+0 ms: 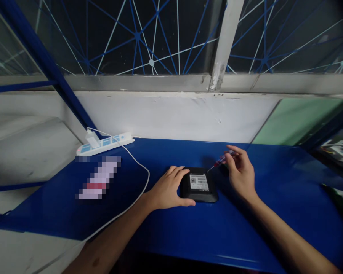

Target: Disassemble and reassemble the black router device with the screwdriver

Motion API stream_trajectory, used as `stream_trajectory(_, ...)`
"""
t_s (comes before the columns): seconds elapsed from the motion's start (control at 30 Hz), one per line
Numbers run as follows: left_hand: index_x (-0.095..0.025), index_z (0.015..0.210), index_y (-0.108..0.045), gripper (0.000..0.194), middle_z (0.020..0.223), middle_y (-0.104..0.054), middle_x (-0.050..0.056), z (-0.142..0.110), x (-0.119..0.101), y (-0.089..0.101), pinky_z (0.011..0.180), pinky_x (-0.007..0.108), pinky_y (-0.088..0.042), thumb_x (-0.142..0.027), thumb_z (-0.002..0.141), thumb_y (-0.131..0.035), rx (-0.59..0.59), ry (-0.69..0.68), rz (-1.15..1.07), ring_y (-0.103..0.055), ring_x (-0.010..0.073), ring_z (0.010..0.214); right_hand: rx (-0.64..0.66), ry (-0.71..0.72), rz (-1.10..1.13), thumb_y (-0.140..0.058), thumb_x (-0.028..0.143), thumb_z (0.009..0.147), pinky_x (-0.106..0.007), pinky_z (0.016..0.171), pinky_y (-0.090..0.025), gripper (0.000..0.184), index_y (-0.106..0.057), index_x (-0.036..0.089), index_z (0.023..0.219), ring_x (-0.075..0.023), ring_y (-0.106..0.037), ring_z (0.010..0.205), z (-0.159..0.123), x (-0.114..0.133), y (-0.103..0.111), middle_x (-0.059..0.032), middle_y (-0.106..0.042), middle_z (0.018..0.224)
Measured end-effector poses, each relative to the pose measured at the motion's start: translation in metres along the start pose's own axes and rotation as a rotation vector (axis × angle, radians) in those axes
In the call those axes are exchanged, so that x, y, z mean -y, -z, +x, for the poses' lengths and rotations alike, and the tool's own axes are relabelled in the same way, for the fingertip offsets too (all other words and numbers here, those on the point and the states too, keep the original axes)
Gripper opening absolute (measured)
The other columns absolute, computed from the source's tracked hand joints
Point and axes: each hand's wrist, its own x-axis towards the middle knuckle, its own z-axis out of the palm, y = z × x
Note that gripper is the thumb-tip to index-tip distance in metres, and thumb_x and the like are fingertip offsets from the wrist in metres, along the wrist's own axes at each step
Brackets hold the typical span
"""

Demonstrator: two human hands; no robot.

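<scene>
A flat black electronic device (199, 195) lies on the blue table with a white printed label (199, 182) facing up. My left hand (169, 190) grips its left side, with the thumb along the near edge and the fingers over the far edge. In my right hand (241, 173) is a screwdriver (221, 159) with a clear, reddish handle, pinched between thumb and fingers. Its thin shaft slants down to the left, and the tip is at the device's far right corner. Whether the tip sits in a screw is too small to tell.
A white power strip (108, 144) with a plugged-in charger (92, 139) stands at the back left. From it a white cable (149, 175) curves across the table (171, 232) toward the front left. A pixelated pinkish item (101, 179) lies left. Blue frame bars (71, 102) flank the table.
</scene>
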Motion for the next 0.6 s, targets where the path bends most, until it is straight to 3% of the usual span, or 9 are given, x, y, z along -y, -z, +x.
stream_trajectory(0.13,-0.019,0.148,-0.041,0.102,0.153,-0.043,0.018,0.0001,-0.0006,0.0006,0.114,0.059,-0.038,-0.072,0.069,-0.077,0.014,0.013,0.003,-0.035,0.0408,0.142,0.026,-0.031,0.078,-0.054,0.037,0.098,-0.044,0.086,-0.057,0.030,-0.059,0.029,0.126,-0.0222,-0.071,0.097,-0.0001,0.0049,-0.0003,-0.0060,-0.070,0.115)
stream_trajectory(0.2,-0.020,0.148,-0.041,0.102,0.153,-0.043,0.018,0.0001,-0.0005,0.0006,0.114,0.059,-0.038,-0.072,0.069,-0.077,0.009,0.012,-0.005,-0.035,0.0410,0.143,0.018,-0.044,0.104,-0.054,0.039,0.098,-0.043,0.084,-0.058,0.029,-0.059,0.029,0.125,-0.0220,-0.072,0.095,-0.0002,0.0038,-0.0014,-0.0065,-0.069,0.119)
stream_trajectory(0.33,-0.022,0.149,-0.041,0.101,0.153,-0.043,0.017,0.0002,0.0001,0.0005,0.113,0.061,-0.038,-0.073,0.069,-0.076,-0.002,-0.004,-0.015,-0.036,0.0417,0.142,-0.027,-0.035,0.082,-0.065,0.041,0.092,-0.040,0.077,-0.059,0.028,-0.062,0.027,0.115,-0.0207,-0.071,0.081,0.0010,-0.0018,-0.0021,-0.0025,-0.069,0.093)
stream_trajectory(0.4,-0.022,0.149,-0.041,0.101,0.153,-0.043,0.017,0.0002,-0.0001,0.0006,0.113,0.061,-0.039,-0.073,0.069,-0.076,0.001,-0.003,-0.013,-0.037,0.0414,0.142,-0.041,-0.020,0.058,-0.066,0.041,0.091,-0.041,0.078,-0.058,0.027,-0.063,0.027,0.113,-0.0209,-0.071,0.081,0.0015,-0.0026,-0.0014,-0.0018,-0.068,0.089)
stream_trajectory(0.6,-0.019,0.148,-0.041,0.102,0.152,-0.044,0.018,0.0002,-0.0001,0.0000,0.115,0.059,-0.038,-0.072,0.068,-0.077,0.004,0.004,0.001,-0.036,0.0401,0.142,0.022,-0.052,0.101,-0.052,0.042,0.099,-0.042,0.082,-0.058,0.032,-0.056,0.030,0.128,-0.0215,-0.072,0.094,-0.0001,0.0028,-0.0015,-0.0069,-0.067,0.121)
